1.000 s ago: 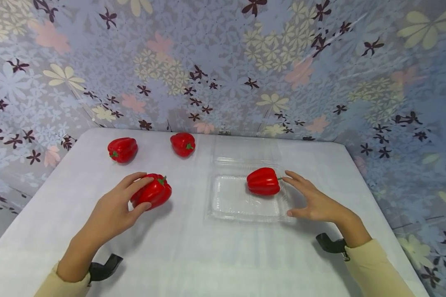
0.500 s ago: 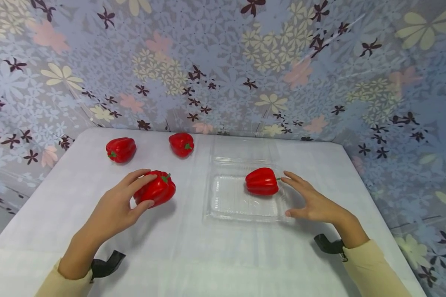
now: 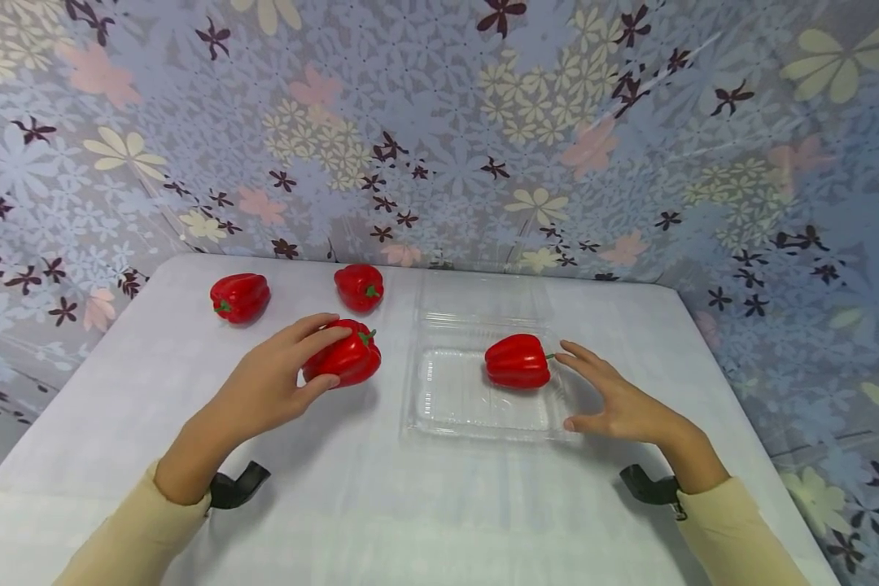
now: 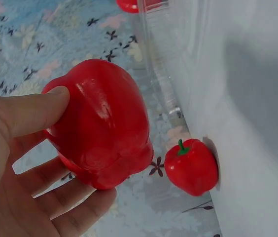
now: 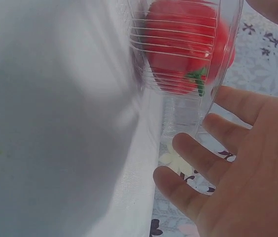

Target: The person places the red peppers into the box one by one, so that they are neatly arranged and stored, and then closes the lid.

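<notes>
My left hand [image 3: 264, 387] grips a red bell pepper [image 3: 352, 358] between thumb and fingers, held above the white table, its green stem facing right. The left wrist view shows the thumb pressed on this pepper [image 4: 104, 113] with fingers beneath it. A clear plastic container [image 3: 450, 399], lid folded back, lies right of centre. Inside it, toward the right side, rests another red bell pepper [image 3: 516, 361]. At the container's right edge is my right hand [image 3: 618, 403], fingers spread and holding nothing. In the right wrist view its fingertips are at the container's ribbed wall [image 5: 178, 49].
Two more red bell peppers, one at the far left [image 3: 240, 298] and one at the back [image 3: 360, 287], lie on the white-covered table [image 3: 425, 505]. A flower-patterned sheet [image 3: 439, 130] rises behind the table's back edge.
My left hand has carried its bell pepper right and slightly away from me, toward the container. My right hand and the pepper in the container have stayed in place.
</notes>
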A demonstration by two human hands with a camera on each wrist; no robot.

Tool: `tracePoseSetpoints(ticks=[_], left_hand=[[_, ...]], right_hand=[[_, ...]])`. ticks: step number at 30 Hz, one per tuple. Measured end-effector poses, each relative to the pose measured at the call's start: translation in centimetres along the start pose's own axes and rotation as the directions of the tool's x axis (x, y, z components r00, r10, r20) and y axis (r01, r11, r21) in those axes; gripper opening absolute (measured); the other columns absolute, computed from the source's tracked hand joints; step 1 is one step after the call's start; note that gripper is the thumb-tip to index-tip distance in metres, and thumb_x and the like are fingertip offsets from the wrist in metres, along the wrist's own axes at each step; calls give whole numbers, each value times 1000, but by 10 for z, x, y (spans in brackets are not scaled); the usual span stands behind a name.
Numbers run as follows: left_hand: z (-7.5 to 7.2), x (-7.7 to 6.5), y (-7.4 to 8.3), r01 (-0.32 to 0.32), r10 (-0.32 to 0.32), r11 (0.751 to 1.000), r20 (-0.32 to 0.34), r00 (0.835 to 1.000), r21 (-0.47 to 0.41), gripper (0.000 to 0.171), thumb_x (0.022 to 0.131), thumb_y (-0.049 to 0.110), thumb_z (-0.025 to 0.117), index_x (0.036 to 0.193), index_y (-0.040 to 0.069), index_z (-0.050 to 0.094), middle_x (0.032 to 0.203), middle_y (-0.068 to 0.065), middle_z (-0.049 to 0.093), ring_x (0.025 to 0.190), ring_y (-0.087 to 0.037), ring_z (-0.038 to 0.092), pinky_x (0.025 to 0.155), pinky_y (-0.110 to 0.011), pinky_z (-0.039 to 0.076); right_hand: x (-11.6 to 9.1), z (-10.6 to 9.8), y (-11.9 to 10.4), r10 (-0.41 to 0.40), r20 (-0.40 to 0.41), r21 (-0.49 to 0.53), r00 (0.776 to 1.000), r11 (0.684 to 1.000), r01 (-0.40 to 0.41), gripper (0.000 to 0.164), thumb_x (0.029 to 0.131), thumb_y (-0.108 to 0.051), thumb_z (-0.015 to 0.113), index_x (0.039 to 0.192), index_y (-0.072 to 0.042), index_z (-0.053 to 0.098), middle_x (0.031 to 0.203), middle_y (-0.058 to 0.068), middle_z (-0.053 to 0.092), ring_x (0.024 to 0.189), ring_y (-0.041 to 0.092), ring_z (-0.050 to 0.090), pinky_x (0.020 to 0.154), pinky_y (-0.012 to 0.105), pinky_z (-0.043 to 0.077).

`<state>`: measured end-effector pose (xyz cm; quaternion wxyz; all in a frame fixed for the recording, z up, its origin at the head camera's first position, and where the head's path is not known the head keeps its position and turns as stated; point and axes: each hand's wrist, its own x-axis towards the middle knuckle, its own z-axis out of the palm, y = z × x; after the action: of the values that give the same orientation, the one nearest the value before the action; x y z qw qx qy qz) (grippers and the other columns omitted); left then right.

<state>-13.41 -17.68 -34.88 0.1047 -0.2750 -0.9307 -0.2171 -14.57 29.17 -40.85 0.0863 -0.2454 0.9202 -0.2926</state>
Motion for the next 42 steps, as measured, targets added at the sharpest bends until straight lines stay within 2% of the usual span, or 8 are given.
tracePoseSetpoints(ticks=[5, 13, 20, 27, 32, 42], left_hand=[[4, 8, 7, -48, 48, 999, 26, 999, 15, 66, 78, 18, 84, 138, 16, 57, 144, -11, 54, 126, -30, 56, 86, -45, 61], [15, 21, 22, -114, 114, 993, 17, 993, -9, 61, 80, 19, 82, 137, 17, 58, 143, -12, 55, 127, -30, 57, 88, -43, 61], [27, 39, 36, -95, 108, 989, 111, 988, -111, 59, 84, 20, 79, 139, 20, 57, 146, -8, 53, 127, -28, 56, 89, -43, 60], [41, 52, 52, -84, 109, 987, 187, 976, -138, 59, 86, 24, 78, 141, 20, 56, 148, -6, 51, 131, -26, 54, 92, -42, 59], [52, 58, 61, -88, 120, 985, 228, 966, -145, 61, 86, 25, 77, 142, 22, 54, 149, -5, 51, 132, -25, 53, 94, -41, 58], [68, 68, 76, -152, 186, 977, 244, 952, -152, 56, 89, 26, 74, 141, 22, 54, 147, -4, 52, 131, -24, 53, 96, -39, 58]], right_hand=[[0, 0, 0, -10, -1, -1, 1000, 1000, 10, 86, 81, -25, 78, 152, -5, 34, 162, 23, 18, 146, 50, 19, 105, 81, 23], [0, -1, -2, -6, 5, 1, 1000, 1000, 6, 86, 81, -26, 78, 152, -4, 34, 163, 21, 18, 146, 50, 20, 105, 81, 23], [1, -3, 0, -4, 11, -8, 1000, 1000, 4, 87, 80, -26, 79, 152, -4, 34, 162, 23, 17, 146, 51, 20, 105, 81, 23], [1, -5, 1, 29, 23, -13, 999, 999, -29, 89, 80, -27, 79, 153, -6, 32, 164, 21, 16, 147, 51, 18, 105, 81, 22], [-1, -3, 2, 37, 22, 8, 999, 999, -37, 94, 79, -26, 80, 154, -3, 29, 164, 20, 17, 147, 51, 18, 107, 80, 21], [1, -3, 4, 29, 23, 8, 999, 1000, -30, 99, 77, -30, 82, 155, -2, 27, 165, 19, 16, 148, 51, 17, 108, 79, 21]])
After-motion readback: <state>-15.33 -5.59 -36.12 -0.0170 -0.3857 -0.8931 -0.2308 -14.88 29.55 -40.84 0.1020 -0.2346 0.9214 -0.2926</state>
